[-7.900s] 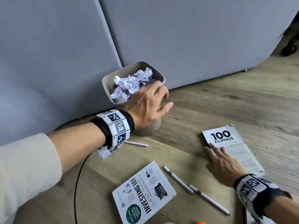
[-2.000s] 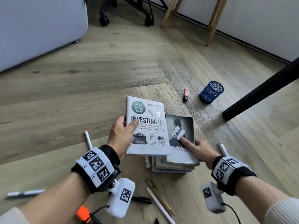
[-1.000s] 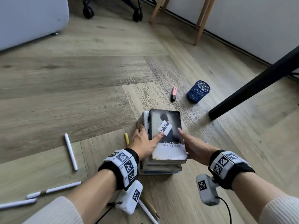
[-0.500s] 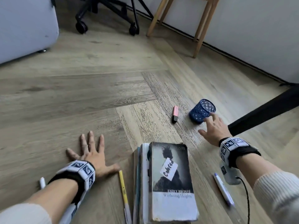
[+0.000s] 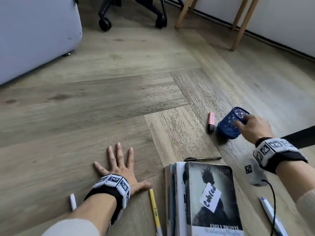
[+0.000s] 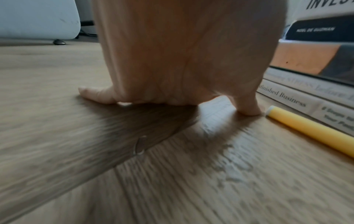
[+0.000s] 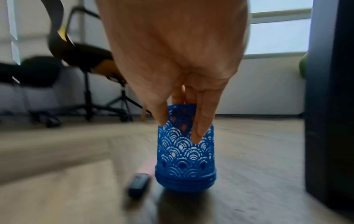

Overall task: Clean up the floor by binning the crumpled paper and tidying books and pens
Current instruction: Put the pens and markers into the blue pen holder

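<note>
Right wrist view shows the blue pen cup (image 7: 185, 145) standing upright on the floor (image 7: 57, 197), its long axis vertical, directly under the right hand (image 7: 172, 50). The fingers (image 7: 201, 121) curl over the rim and grip it (one seems to go inside, the others press the outer wall). The pink highlighter (image 5: 211, 121) lies just beside the cup's base. The left hand (image 5: 121, 169) lies flat and spread on the floor, well apart from the cup, so the right hand is the nearer one.
</note>
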Action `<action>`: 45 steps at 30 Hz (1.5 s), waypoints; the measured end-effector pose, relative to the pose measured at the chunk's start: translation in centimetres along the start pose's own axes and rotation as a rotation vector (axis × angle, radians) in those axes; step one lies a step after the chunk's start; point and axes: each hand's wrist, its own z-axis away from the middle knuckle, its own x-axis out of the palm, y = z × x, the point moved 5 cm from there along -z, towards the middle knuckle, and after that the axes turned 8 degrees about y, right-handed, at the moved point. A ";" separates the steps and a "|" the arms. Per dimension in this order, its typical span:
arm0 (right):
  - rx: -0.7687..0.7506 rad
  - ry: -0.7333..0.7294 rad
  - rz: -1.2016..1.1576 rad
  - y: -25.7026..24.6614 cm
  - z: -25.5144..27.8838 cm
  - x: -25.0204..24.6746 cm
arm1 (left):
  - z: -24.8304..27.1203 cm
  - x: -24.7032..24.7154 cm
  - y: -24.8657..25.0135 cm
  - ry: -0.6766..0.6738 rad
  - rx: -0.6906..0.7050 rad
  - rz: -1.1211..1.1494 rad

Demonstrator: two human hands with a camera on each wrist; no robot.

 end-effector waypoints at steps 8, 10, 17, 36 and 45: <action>-0.228 -0.011 -0.409 -9.3 9.6 -5.2 | 1.0 -0.3 -0.9 0.040 0.040 -0.006; -0.319 -0.048 -0.448 -10.8 11.5 -6.8 | 1.9 -2.4 -0.4 0.039 0.065 0.074; -0.556 -0.361 -0.745 -13.6 17.1 -11.8 | 10.3 -12.2 5.4 0.519 0.464 0.840; 0.099 -0.529 0.365 14.0 19.3 -0.6 | 13.5 -5.2 2.5 0.586 0.398 0.837; 0.202 -0.582 0.107 15.6 21.9 2.9 | 13.8 -4.1 1.3 0.510 0.437 0.818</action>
